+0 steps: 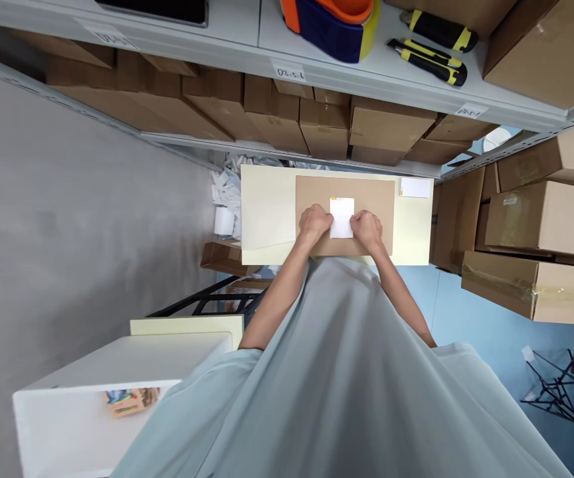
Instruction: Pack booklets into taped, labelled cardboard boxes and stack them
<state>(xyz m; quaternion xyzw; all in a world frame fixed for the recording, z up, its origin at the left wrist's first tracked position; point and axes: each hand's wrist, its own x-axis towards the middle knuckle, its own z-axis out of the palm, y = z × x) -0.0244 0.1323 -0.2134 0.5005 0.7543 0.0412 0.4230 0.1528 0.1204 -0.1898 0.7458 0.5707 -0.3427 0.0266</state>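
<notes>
White label [341,218], yellow far-left corner; our left hand [315,220] and right hand [367,229] pinch its sides; cardboard [374,196] margin all round.

The left hand [315,222] and right hand [367,229] face each other, near but apart, fingers curled inward; bare left forearm [283,290] and right forearm [402,292] spread wider behind them.
</notes>
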